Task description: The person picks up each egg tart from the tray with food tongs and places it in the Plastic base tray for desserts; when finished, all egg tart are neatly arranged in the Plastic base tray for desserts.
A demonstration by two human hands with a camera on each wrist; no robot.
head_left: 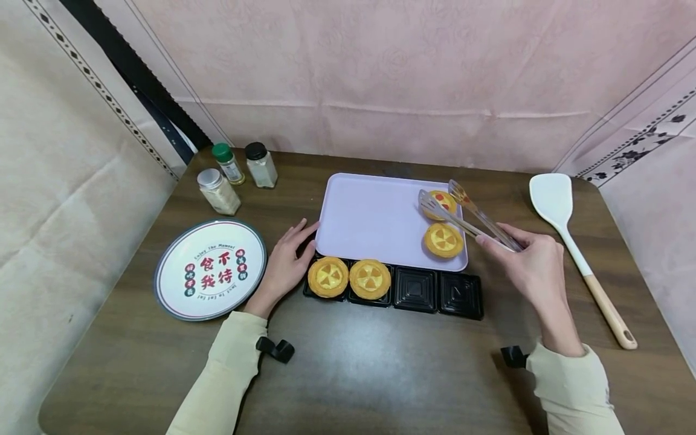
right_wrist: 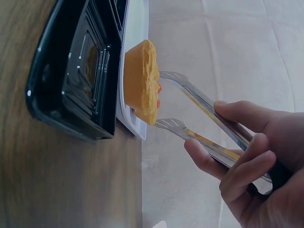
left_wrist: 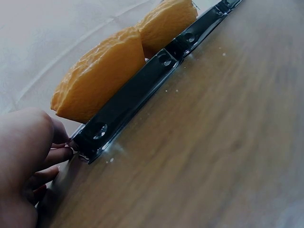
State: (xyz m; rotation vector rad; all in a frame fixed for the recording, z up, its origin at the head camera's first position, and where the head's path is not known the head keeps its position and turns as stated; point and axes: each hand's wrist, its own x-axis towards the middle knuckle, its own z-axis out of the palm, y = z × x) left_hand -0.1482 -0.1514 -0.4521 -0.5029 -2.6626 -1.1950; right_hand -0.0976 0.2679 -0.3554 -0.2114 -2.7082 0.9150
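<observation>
My right hand point(head_left: 535, 260) grips a pair of metal tongs point(head_left: 484, 226). The tongs' tips are spread at both sides of the far tart point(right_wrist: 137, 78), a yellow one with red bits on top, at the right end of a pale lilac tray point(head_left: 375, 211). A second yellow tart point(head_left: 443, 240) lies in front of it on that tray. My left hand point(head_left: 285, 266) has its fingers extended, fingertips at the left end of a black compartment tray point(left_wrist: 128, 104) and the lilac tray's edge. Two yellow tarts point(head_left: 348, 279) fill the two left compartments; the two right compartments hold nothing.
Left of my left hand lies a round white plate point(head_left: 212, 302) with red lettering. Three seasoning jars point(head_left: 262, 166) stand behind it. A white spatula point(head_left: 554, 202) with a wooden handle lies at the right. A pink cloth point(head_left: 380, 78) hangs behind the table.
</observation>
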